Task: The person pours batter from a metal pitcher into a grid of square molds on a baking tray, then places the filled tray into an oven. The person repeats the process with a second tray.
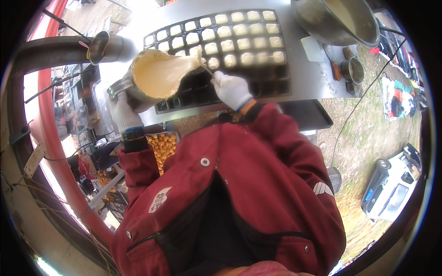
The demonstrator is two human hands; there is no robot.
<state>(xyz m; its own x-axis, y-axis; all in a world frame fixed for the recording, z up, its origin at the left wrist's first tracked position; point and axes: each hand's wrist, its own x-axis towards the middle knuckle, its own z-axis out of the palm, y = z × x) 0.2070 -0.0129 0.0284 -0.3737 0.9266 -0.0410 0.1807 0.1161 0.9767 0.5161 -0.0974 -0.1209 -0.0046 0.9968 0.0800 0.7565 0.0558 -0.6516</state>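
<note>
My left hand (pixel 122 112), in a white knit glove, grips the handle of a metal pitcher (pixel 133 93) at the left. The pitcher is tilted to the right, and pale yellow batter (pixel 155 76) runs to its lip. At that lip my right hand (pixel 233 89), also gloved, holds a thin utensil (pixel 208 70); its tip is hidden in batter. Beneath both lies a dark baking mould (pixel 271 81) with rows of square cells. Pale batter portions (pixel 224 31) fill the far rows, while the nearer rows show dark bare cells.
A large metal bowl (pixel 371 32) stands at the back right of the metal table (pixel 300 84). Near it lie a white scraper (pixel 310 49), a wooden-handled tool (pixel 335 71) and a metal cup (pixel 353 70). A metal container (pixel 121 46) stands left. Golden-brown cubes (pixel 162 146) and a dark tray (pixel 307 114) sit lower.
</note>
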